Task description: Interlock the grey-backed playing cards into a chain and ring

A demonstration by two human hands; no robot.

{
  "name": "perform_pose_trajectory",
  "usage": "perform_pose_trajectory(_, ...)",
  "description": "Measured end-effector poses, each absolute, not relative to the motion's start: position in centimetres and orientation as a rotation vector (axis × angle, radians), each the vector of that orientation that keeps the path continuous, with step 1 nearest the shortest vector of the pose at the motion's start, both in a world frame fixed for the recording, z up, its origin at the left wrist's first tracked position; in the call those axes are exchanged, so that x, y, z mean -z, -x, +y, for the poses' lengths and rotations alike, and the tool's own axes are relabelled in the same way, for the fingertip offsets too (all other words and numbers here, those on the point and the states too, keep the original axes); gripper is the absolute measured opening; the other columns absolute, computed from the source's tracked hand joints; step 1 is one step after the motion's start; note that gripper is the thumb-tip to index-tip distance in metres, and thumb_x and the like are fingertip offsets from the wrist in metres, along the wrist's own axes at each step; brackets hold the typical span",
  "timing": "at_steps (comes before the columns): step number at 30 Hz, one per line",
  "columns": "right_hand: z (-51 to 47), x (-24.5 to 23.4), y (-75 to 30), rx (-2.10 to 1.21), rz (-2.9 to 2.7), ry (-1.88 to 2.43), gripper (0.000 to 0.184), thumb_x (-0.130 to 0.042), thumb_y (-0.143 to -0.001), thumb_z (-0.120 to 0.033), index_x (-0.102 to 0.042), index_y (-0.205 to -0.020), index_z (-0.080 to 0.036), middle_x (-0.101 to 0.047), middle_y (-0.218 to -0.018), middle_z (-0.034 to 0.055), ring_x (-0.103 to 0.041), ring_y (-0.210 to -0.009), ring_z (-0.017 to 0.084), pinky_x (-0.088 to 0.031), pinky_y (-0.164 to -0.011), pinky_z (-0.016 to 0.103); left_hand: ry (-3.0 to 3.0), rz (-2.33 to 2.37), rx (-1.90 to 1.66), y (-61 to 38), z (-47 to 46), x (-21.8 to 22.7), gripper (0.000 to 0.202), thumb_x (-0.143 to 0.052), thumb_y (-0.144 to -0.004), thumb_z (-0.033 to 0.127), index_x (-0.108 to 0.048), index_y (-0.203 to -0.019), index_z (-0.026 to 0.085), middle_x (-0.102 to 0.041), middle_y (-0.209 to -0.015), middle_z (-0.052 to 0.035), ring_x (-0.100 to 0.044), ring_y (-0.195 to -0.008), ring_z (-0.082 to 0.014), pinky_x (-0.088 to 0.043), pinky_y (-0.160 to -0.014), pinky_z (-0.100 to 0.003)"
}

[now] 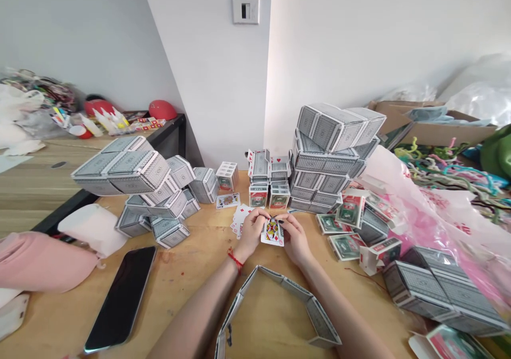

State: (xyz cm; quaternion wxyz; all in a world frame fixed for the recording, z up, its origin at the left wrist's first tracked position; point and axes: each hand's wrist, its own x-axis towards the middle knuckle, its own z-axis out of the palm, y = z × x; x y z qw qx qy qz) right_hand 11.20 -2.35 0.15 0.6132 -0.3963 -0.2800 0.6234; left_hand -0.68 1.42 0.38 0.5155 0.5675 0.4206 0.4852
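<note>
Near the middle of the table, my left hand [253,232] and my right hand [294,236] both pinch the top edge of a face card [273,232] with red diamonds, its face toward me. A red string bracelet circles my left wrist. Loose playing cards [240,216] lie just beyond my left hand, with another face card [228,201] flat behind them. Between my forearms, an angular strip of joined cards [293,285] stands on edge, its front part out of view. Behind my hands stand card boxes [259,195] with folded cards stacked on top.
Tall stacks of grey-backed card blocks stand at right [325,175] and left [123,167]. Green-and-red card boxes [347,244] are scattered at right, beside a pink plastic bag [447,231]. A black phone [122,300] lies at left, near a pink cloth-like item [43,263].
</note>
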Motion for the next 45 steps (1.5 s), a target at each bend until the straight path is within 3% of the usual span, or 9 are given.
perform_pose_trajectory(5, -2.0, 0.1, -11.3, -1.475, -0.590, 0.896, 0.018, -0.055, -0.068, -0.035, -0.056, -0.079, -0.021, -0.060, -0.065, -0.0008, -0.055, -0.057, 0.015, -0.043, -0.052, 0.026, -1.406, 0.993, -1.108, 1.0, 1.8, 0.1, 0.015, -0.045, -0.071, 0.018, -0.060, -0.075, 0.017, -0.059, -0.074, -0.0005, -0.051, -0.065, -0.0120, -0.040, -0.059, -0.023)
perform_pose_trajectory(8, -1.8, 0.5, -11.1, -1.469, -0.610, 0.909, 0.023, -0.054, -0.072, -0.042, -0.056, -0.082, -0.021, -0.063, -0.069, 0.0004, -0.058, -0.060, 0.018, -0.046, -0.055, 0.029, -1.450, 0.994, -1.144, 1.3, 1.9, 0.2, 0.017, -0.047, -0.074, 0.019, -0.062, -0.080, 0.018, -0.062, -0.086, -0.0024, -0.055, -0.078, -0.0149, -0.043, -0.071, -0.026)
perform_pose_trajectory(14, -1.9, 0.8, -11.2, -1.512, -0.703, 0.891, 0.019, -0.059, -0.068, -0.036, -0.058, -0.064, -0.017, -0.063, -0.062, 0.0023, -0.059, -0.058, 0.018, -0.050, -0.061, 0.034, -1.534, 0.949, -1.171, 1.4, 1.7, 0.1, 0.017, -0.045, -0.077, 0.019, -0.061, -0.081, 0.018, -0.063, -0.089, -0.0035, -0.056, -0.085, -0.0161, -0.044, -0.077, -0.029)
perform_pose_trajectory(19, -2.1, 0.5, -11.6, -1.721, -0.641, 0.846, 0.023, -0.061, -0.070, -0.035, -0.063, -0.080, -0.014, -0.067, -0.075, 0.0077, -0.062, -0.069, 0.020, -0.050, -0.067, 0.036, -1.615, 0.930, -1.150, 1.1, 1.3, 0.0, 0.018, -0.044, -0.075, 0.014, -0.061, -0.079, 0.018, -0.064, -0.089, -0.0035, -0.056, -0.086, -0.0161, -0.042, -0.080, -0.029)
perform_pose_trajectory(22, -2.2, 0.5, -11.9, -1.854, -0.615, 0.792, 0.025, -0.061, -0.072, -0.033, -0.062, -0.087, -0.014, -0.067, -0.080, 0.0084, -0.063, -0.073, 0.019, -0.050, -0.068, 0.036, -1.627, 0.926, -1.154, 1.1, 1.1, 0.0, 0.018, -0.044, -0.074, 0.012, -0.061, -0.076, 0.018, -0.063, -0.086, -0.0030, -0.056, -0.084, -0.0157, -0.042, -0.080, -0.029)
perform_pose_trajectory(29, -2.2, 1.1, -11.7, -1.779, -0.711, 0.821, 0.027, -0.064, -0.070, -0.039, -0.061, -0.079, -0.014, -0.065, -0.072, 0.0052, -0.061, -0.064, 0.016, -0.050, -0.062, 0.032, -1.538, 0.887, -1.143, 0.9, 1.2, -0.1, 0.014, -0.045, -0.075, 0.016, -0.058, -0.071, 0.017, -0.062, -0.082, -0.0037, -0.056, -0.082, -0.0164, -0.043, -0.079, -0.030)
perform_pose_trajectory(34, -2.2, 1.1, -11.2, -1.672, -0.804, 0.871, 0.032, -0.061, -0.069, -0.046, -0.062, -0.076, -0.015, -0.063, -0.068, 0.0036, -0.059, -0.065, 0.017, -0.049, -0.061, 0.032, -1.379, 0.894, -1.116, 0.9, 1.3, -0.4, 0.023, -0.047, -0.076, 0.021, -0.057, -0.096, 0.018, -0.063, -0.090, -0.0047, -0.057, -0.085, -0.0166, -0.044, -0.077, -0.028)
perform_pose_trajectory(36, -2.2, 1.2, -11.1, -1.619, -0.852, 0.910, 0.033, -0.061, -0.068, -0.047, -0.063, -0.075, -0.015, -0.062, -0.068, 0.0029, -0.058, -0.064, 0.017, -0.049, -0.059, 0.031, -1.362, 0.921, -1.131, 1.0, 1.3, -0.6, 0.025, -0.044, -0.079, 0.024, -0.058, -0.098, 0.018, -0.062, -0.093, -0.0051, -0.056, -0.086, -0.0165, -0.043, -0.078, -0.028)
perform_pose_trajectory(45, -2.2, 2.0, -11.3, -1.453, -1.002, 1.043, 0.034, -0.057, -0.070, -0.050, -0.062, -0.068, -0.016, -0.054, -0.057, -0.0004, -0.047, -0.051, 0.012, -0.040, -0.046, 0.023, -1.578, 1.006, -0.979, 0.8, 1.3, 0.3, 0.024, -0.051, -0.076, 0.035, -0.061, -0.073, 0.014, -0.060, -0.070, -0.0026, -0.052, -0.066, -0.0142, -0.039, -0.060, -0.024)
